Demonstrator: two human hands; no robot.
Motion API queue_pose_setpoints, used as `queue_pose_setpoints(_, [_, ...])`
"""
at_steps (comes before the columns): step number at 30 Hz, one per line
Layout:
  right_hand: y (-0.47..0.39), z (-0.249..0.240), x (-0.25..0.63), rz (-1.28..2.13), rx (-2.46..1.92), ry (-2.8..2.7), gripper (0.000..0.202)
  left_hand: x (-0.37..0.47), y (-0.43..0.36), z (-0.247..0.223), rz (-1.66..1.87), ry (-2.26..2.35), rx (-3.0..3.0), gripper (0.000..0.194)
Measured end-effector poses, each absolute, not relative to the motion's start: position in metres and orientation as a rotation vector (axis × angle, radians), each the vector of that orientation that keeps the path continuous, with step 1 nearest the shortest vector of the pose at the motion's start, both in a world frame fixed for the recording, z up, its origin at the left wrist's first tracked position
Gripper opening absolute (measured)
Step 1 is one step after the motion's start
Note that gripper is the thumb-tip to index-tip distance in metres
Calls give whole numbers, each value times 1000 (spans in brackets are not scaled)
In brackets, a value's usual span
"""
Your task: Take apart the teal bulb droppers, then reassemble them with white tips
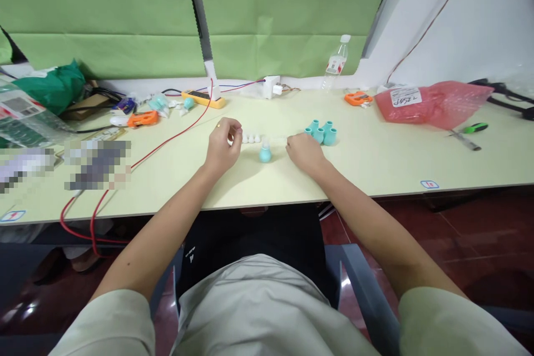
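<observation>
On the table, my left hand (224, 144) has its fingers curled at the left end of a short row of small white pieces (251, 138); what it holds, if anything, is too small to make out. My right hand (305, 151) rests on the tabletop with its fingers bent in, and whatever is under them is hidden. Between the hands stands a round teal piece with a clear top (265, 153). Just beyond my right hand is a cluster of teal cups (320, 132), partly covered by that hand.
Behind are a yellow multimeter (203, 99), a white plug (272, 87) and a clear bottle (336, 62). Rightward lie an orange tool (357, 98), a red plastic bag (431, 104) and a green-handled tool (475, 128). Red cable (164, 142) crosses the table's left part.
</observation>
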State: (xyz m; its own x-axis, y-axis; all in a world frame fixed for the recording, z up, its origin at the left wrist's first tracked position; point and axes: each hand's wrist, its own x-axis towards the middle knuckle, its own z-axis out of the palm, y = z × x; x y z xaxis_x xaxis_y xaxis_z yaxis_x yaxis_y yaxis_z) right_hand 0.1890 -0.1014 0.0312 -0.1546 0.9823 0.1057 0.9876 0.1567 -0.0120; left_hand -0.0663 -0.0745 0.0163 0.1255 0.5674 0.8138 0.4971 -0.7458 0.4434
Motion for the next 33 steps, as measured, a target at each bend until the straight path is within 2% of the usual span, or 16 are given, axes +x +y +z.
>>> queue_pose_setpoints(8, [-101,20,193,0,-2099,-2133,36,-65,-76,16,1702,1096,2335,16])
queue_pose_setpoints(13, [-126,15,207,67,-1993,-2188,37,-66,-76,16,1702,1100,2341,15])
queue_pose_setpoints(19, [-145,14,206,-70,-1953,-2334,45,-66,-76,15,1709,1115,2341,15])
queue_pose_setpoints(24, [-138,17,200,-87,-1980,-2373,56,-67,-73,14,1674,1174,2311,16])
queue_pose_setpoints(33, [-120,17,204,-77,-1989,-2405,62,-67,-76,12,1668,1233,2222,13])
